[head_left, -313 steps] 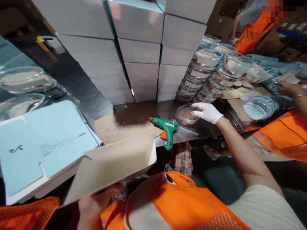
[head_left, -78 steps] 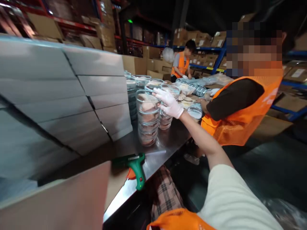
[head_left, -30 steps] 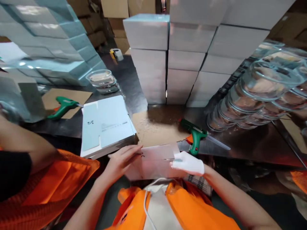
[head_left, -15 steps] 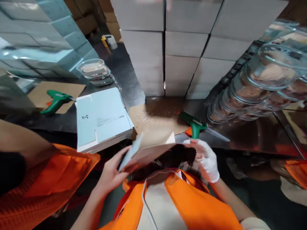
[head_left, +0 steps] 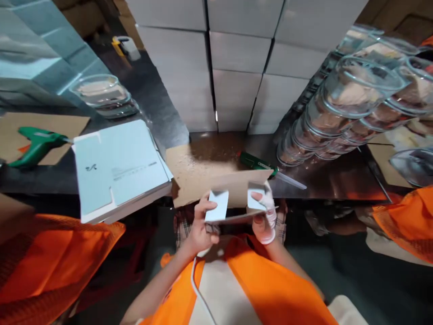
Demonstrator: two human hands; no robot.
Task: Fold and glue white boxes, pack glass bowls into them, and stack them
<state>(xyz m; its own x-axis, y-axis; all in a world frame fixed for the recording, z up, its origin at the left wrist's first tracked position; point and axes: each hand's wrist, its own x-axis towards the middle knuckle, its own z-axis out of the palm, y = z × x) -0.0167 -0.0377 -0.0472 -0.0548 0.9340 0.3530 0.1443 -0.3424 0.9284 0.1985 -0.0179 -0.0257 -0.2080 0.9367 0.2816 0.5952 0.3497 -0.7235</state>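
Both hands grip a pale, half-folded carton blank [head_left: 237,198] at the desk [head_left: 338,176] edge: bare left hand [head_left: 201,225] pinching one small flap, gloved right hand [head_left: 265,216] the other. Beyond lies a green glue gun [head_left: 255,161]; flat blanks [head_left: 118,167] sit left, stacked glass dishes [head_left: 338,113] right.

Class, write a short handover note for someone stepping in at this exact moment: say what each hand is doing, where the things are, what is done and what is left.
Left hand: bare, grips the left side of the half-folded box, thumb on a flap.
Right hand: gloved, grips the right side, thumb on the other flap.
Things: box held at the table edge; glue gun just behind it on the cardboard sheet; stack of flat boxes to the left; stacked glass bowls to the right.
Done: box partly formed.
Left: flaps not yet closed.
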